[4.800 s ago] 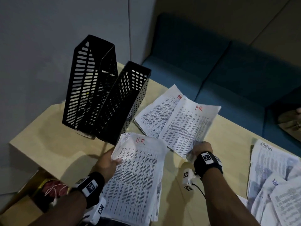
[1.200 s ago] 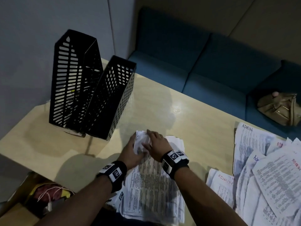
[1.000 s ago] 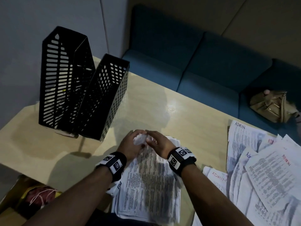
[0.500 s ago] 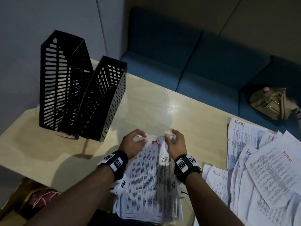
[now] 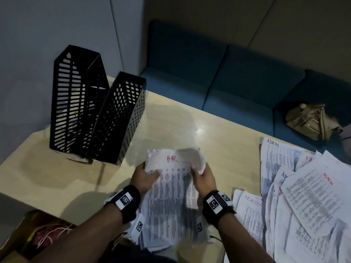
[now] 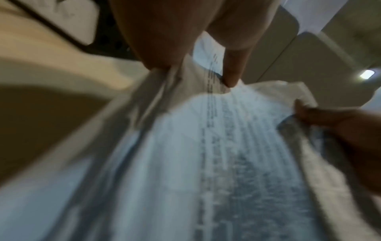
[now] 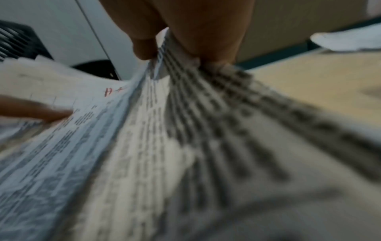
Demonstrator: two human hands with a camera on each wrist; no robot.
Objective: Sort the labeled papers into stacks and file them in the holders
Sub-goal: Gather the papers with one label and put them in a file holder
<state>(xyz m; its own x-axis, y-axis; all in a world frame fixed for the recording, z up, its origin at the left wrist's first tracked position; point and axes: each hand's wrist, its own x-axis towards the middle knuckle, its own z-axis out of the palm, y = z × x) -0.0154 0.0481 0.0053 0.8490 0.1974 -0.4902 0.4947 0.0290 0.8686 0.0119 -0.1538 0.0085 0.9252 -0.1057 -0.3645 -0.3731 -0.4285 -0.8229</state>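
A stack of printed sheets marked HR in red (image 5: pixel 171 196) is held at the table's near edge. My left hand (image 5: pixel 145 176) grips its left upper edge, thumb on the top sheet (image 6: pixel 230 78). My right hand (image 5: pixel 202 179) pinches the stack's upper right part, where the corner curls back (image 7: pixel 164 53). Two black perforated file holders (image 5: pixel 98 118) stand at the back left of the table, apart from the stack; I cannot tell what is inside them. Both wrist views are blurred.
Loose sheets marked ADMIN (image 5: pixel 275 154) and others lie spread over the table's right side (image 5: pixel 313 205). A blue sofa (image 5: pixel 228 76) with a tan bag (image 5: pixel 311 122) runs behind the wooden table (image 5: pixel 180 122). A box with red contents (image 5: pixel 43 238) sits below at left.
The HR stack has come up off the table between both hands, which slid from its top edge down to its sides. Its right top corner now curls over.
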